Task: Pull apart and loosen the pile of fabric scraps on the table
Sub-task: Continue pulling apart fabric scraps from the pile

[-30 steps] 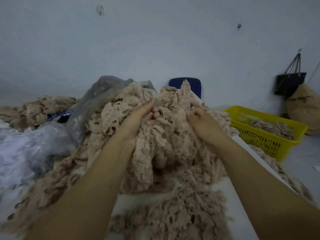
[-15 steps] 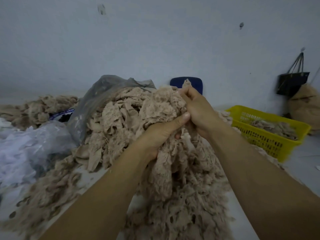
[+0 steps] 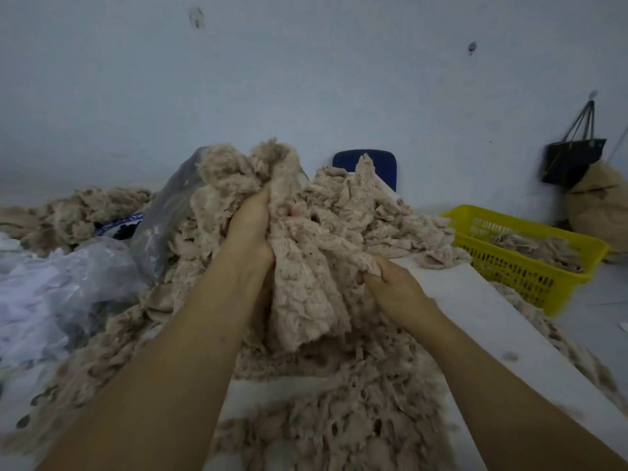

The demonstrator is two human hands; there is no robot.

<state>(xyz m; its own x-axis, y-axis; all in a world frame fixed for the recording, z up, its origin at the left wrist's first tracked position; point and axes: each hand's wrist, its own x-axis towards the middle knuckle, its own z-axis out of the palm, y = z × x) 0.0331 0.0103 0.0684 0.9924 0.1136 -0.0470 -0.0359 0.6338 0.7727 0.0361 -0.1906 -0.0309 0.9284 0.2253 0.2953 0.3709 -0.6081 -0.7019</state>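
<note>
A big heap of beige, lacy fabric scraps (image 3: pixel 343 212) covers the white table (image 3: pixel 482 311) in front of me. My left hand (image 3: pixel 249 229) grips a clump of scraps lifted above the heap, its fingers buried in the cloth. Lower and to the right, my right hand (image 3: pixel 394 287) grips the hanging edge of the same clump. A flap of scraps (image 3: pixel 306 294) droops between the two hands. More loose scraps (image 3: pixel 339 419) lie flat on the table near me.
A yellow plastic basket (image 3: pixel 530 270) with a few scraps stands off the table's right edge. Grey and clear plastic bags (image 3: pixel 68 280) lie at the left. A blue chair back (image 3: pixel 370 164) and a black hanging bag (image 3: pixel 574 158) are by the wall.
The hands were together at the top of the heap; now my left hand has lifted a clump up and left while my right hand has dropped down and right, stretching the clump.
</note>
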